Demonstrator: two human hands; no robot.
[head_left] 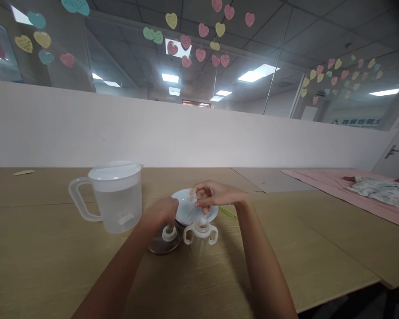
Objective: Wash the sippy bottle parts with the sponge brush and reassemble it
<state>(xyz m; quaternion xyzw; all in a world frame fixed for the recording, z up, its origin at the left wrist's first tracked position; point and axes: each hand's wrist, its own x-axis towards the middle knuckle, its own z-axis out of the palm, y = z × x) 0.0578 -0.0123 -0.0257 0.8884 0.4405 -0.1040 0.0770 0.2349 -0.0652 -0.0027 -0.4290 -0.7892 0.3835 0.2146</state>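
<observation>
Clear plastic with white handles, a bottle (199, 246) stands between the forearms, just below the right hand (213, 193) and to the right of the left hand (166, 212). The right hand is curled, its fingertips pinching a small clear piece (191, 195) above a white plate (213, 215). The left hand points down, fingers touching a white ring (169, 234) on a metal dish (162, 249); I cannot tell whether they grip it. A lidded jug (118, 204) stands toward the table's (286, 248) left edge, a pink cloth (322, 186) covers its far right corner, and a white wall (186, 137) runs along its far edge.
</observation>
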